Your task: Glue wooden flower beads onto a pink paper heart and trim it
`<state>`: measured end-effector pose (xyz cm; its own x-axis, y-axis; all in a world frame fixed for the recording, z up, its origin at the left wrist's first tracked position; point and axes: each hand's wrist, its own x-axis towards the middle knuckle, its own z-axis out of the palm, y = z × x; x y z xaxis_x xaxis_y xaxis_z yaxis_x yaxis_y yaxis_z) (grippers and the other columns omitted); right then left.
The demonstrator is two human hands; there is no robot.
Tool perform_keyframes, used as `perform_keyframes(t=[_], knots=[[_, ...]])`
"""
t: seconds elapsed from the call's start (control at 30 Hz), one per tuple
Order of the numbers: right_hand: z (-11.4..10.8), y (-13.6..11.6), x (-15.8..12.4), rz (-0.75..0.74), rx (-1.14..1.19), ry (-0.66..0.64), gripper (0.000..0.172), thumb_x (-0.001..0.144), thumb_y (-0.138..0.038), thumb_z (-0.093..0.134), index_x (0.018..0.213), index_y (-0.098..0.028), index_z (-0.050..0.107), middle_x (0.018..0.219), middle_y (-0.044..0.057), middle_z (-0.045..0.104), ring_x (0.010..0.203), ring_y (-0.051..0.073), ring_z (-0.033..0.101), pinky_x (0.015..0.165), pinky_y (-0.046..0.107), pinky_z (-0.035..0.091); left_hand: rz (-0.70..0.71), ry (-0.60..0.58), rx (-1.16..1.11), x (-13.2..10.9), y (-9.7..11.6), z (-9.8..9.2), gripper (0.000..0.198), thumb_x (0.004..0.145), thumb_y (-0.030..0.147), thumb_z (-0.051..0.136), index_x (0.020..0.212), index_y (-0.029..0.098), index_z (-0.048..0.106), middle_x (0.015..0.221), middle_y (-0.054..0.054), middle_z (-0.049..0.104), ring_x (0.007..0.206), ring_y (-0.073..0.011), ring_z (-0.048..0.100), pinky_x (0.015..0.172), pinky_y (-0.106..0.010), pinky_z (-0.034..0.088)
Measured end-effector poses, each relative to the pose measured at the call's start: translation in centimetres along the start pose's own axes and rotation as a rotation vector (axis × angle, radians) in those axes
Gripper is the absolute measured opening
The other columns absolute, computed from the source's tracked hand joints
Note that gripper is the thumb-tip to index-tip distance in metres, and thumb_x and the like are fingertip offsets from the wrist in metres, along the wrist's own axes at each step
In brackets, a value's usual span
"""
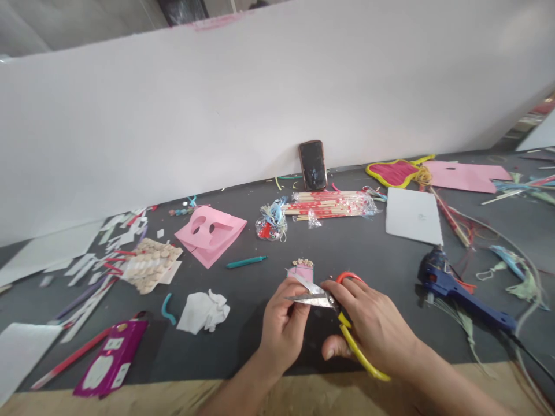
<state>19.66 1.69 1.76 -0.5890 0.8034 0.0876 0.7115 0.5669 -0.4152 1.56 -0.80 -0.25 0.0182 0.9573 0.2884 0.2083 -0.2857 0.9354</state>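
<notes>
My right hand (375,315) grips a pair of scissors (318,297) with red and yellow handles. The yellow handle is swung away from the red one, and the parted blades point left, over my left fingertips. My left hand (281,323) is closed in a pinch at the blades; what it holds is too small and covered to name. Just beyond the blades is a small pink piece (303,270) with tiny beige bits (303,263) at its far edge. I cannot tell whether my left fingers touch it.
Left are a pink folded card (211,234), a crumpled white tissue (203,311), a teal pen (247,262) and a purple packet (111,358). Bundled sticks (329,205) and a phone (313,166) stand behind. Right are a white card (413,215) and a corded blue glue gun (466,294).
</notes>
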Motion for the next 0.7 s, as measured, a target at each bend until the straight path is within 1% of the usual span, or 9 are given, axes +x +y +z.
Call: perform_keyframes(t=[0.17,0.33,0.43,0.57,0.7], knots=[[0.25,0.25,-0.09,-0.013,0.034,-0.035,0.08,0.07,-0.081,0.044,0.115,-0.016,0.053,0.091,0.012,0.064,0.084,0.03,0.063,0.069,0.04,0.05,0.0,-0.011,0.012,0.1,0.01,-0.06,0.02,0.092,0.019,0.048,0.074,0.017,0.058,0.076,0.0,0.055,0.073,-0.0127,0.053,0.068,-0.023,0.04],[0.59,0.42,-0.24,-0.025,0.012,-0.05,0.063,0.084,-0.071,0.037,0.114,-0.017,0.051,0.087,0.01,0.065,0.079,0.028,0.065,0.064,0.036,0.048,0.008,-0.013,0.004,0.25,-0.09,-0.02,0.02,0.092,0.017,0.048,0.075,0.017,0.059,0.077,-0.001,0.056,0.074,-0.0125,0.052,0.069,-0.023,0.04],[0.59,0.35,-0.44,-0.014,-0.029,-0.052,0.052,0.089,-0.064,0.035,0.109,-0.018,0.051,0.083,0.008,0.064,0.074,0.026,0.065,0.06,0.033,0.045,0.009,-0.004,-0.001,0.19,-0.15,0.12,0.02,0.091,0.017,0.048,0.074,0.017,0.058,0.077,-0.001,0.056,0.074,-0.0122,0.052,0.069,-0.023,0.041],[0.52,0.22,-0.65,-0.009,-0.081,-0.045,0.044,0.093,-0.058,0.032,0.1,-0.019,0.051,0.077,0.006,0.064,0.068,0.024,0.065,0.055,0.03,0.04,0.011,0.011,0.004,0.02,-0.31,0.3,0.019,0.091,0.017,0.048,0.074,0.017,0.058,0.076,0.0,0.055,0.072,-0.0119,0.053,0.067,-0.022,0.041],[0.69,0.2,-0.86,-0.007,-0.119,-0.025,0.038,0.095,-0.054,0.032,0.095,-0.02,0.05,0.073,0.004,0.064,0.063,0.022,0.064,0.052,0.03,0.035,0.013,0.025,0.006,-0.01,-0.42,0.44,0.018,0.091,0.018,0.048,0.076,0.016,0.058,0.077,-0.001,0.055,0.073,-0.0125,0.054,0.066,-0.022,0.042]])
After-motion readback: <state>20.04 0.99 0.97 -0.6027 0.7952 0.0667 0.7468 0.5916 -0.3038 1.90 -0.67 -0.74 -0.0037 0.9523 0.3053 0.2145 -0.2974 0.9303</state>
